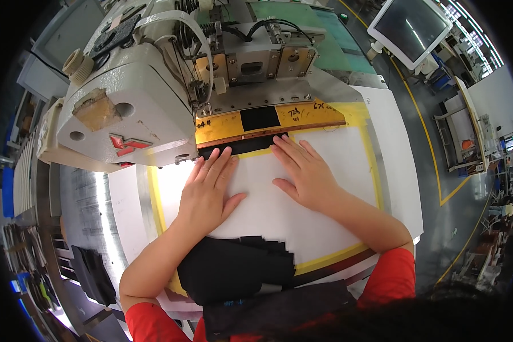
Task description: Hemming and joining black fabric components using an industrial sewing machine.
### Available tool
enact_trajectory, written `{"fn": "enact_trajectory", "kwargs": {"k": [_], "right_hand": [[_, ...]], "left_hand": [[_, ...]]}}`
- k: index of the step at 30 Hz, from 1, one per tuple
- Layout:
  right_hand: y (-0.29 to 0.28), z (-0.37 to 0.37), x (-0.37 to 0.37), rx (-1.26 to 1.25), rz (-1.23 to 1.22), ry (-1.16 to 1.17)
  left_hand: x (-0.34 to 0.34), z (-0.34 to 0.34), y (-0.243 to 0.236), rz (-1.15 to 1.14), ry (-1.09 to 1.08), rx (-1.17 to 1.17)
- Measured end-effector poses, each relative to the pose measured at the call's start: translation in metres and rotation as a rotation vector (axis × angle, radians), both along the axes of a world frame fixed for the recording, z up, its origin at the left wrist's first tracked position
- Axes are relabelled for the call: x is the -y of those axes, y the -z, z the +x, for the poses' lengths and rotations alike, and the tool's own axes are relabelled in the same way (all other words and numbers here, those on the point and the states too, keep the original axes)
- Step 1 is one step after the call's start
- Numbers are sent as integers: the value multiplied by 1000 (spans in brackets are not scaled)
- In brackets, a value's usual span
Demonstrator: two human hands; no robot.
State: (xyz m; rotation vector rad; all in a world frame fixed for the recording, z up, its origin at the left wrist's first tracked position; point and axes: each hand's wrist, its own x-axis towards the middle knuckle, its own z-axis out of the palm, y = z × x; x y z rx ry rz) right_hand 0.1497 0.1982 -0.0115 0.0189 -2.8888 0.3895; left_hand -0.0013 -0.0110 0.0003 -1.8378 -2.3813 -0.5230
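My left hand (208, 185) lies flat on the white work surface (256, 208), fingers stretched toward the sewing machine (137, 85). My right hand (305, 171) rests palm down to its right, fingers spread. Both hands' fingertips touch or nearly touch a strip of black fabric (245, 146) along the lower edge of a yellow clamp plate (319, 116). Part of that fabric is hidden beneath the plate. A black patch shows in the plate's middle. Close to my body lies a fanned stack of black fabric pieces (233, 265).
Yellow tape (373, 165) borders the white surface. The machine's white head stands close to my left hand. More black fabric (91, 273) hangs at the lower left. A monitor (410, 28) is at the upper right, above a floor with yellow lines.
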Motion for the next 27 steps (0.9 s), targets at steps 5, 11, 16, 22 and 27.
{"fn": "enact_trajectory", "kwargs": {"k": [5, 11, 16, 22, 27], "right_hand": [[1, -6, -2, -40, -27, 1], [-1, -6, -2, 5, -12, 4], [-2, -6, -3, 38, 24, 1], [-2, -5, -6, 65, 39, -8], [-3, -6, -4, 72, 43, -2]], "left_hand": [[-4, -7, -1, -14, -24, 14], [-3, -9, 2, -17, -34, 14], [-3, -7, -3, -24, -32, -18], [-3, -7, -1, 4, -26, -15], [-3, -7, 1, 13, -29, 4]]}}
